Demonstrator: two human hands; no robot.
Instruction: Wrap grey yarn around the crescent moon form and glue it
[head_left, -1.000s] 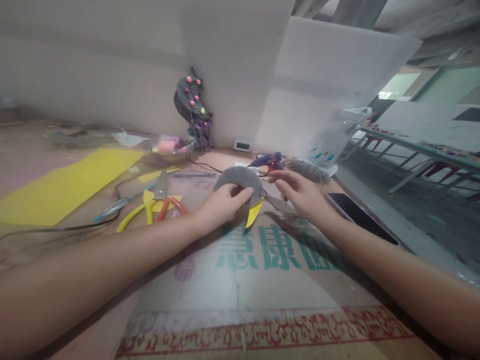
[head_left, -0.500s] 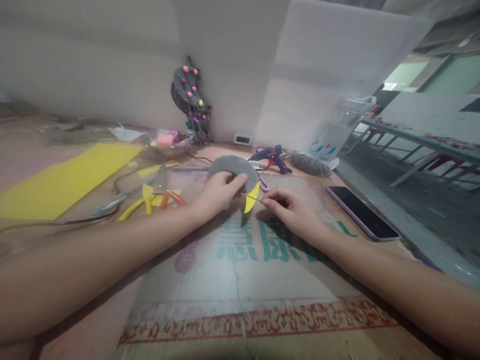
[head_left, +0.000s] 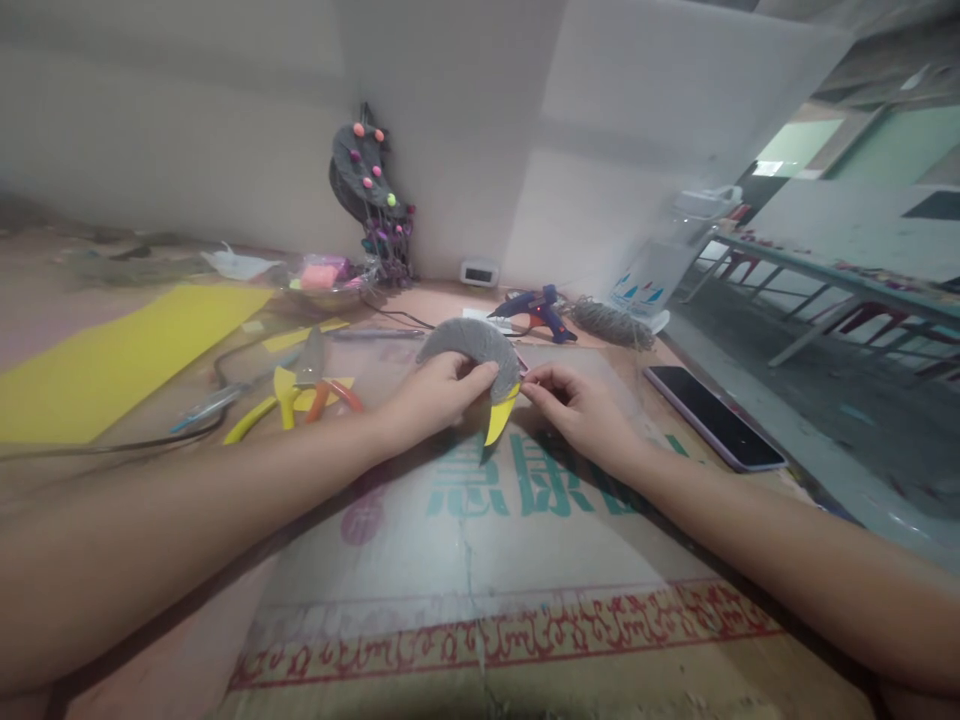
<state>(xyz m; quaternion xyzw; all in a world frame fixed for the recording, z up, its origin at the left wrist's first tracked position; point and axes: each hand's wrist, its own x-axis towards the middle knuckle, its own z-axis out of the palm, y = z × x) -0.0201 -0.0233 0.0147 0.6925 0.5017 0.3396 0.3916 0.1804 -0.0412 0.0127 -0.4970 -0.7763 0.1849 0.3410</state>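
— Gripping a crescent (head_left: 471, 343) in the left hand (head_left: 431, 395): thumb pressed on the near face, fingers curled behind, closed firmly about the right half of the arc.

— Wrapped in grey all the way round?

— Nearly. Covered in grey along most of the curve, with a bare yellow tip (head_left: 498, 418) pointing down at the cardboard sheet (head_left: 480, 560). Held upright just above that sheet, near the middle of the view, arch side up.

— And the right hand (head_left: 577, 410)?

— Pinched shut, thumb against forefinger, right at the crescent's lower end, by the border of grey and yellow. Touching it or just short of it; hard to say which. Cannot tell whether pinching a strand there, too fine and blurred to make out.

— Anything lying behind the hands?

— A blue glue gun (head_left: 536, 310), and just beside it on the right a bundle of grey yarn (head_left: 611, 322). Farther right, a phone (head_left: 712, 415), screen up, near the sheet's edge.

— On the left?

— Yellow-handled pliers (head_left: 274, 400) touching orange-handled scissors (head_left: 330, 390), well apart from the left hand. Beyond those, a flat yellow sheet (head_left: 112, 360). Leaning in the wall corner, a grey ornament (head_left: 364, 175) dotted with coloured pompoms.
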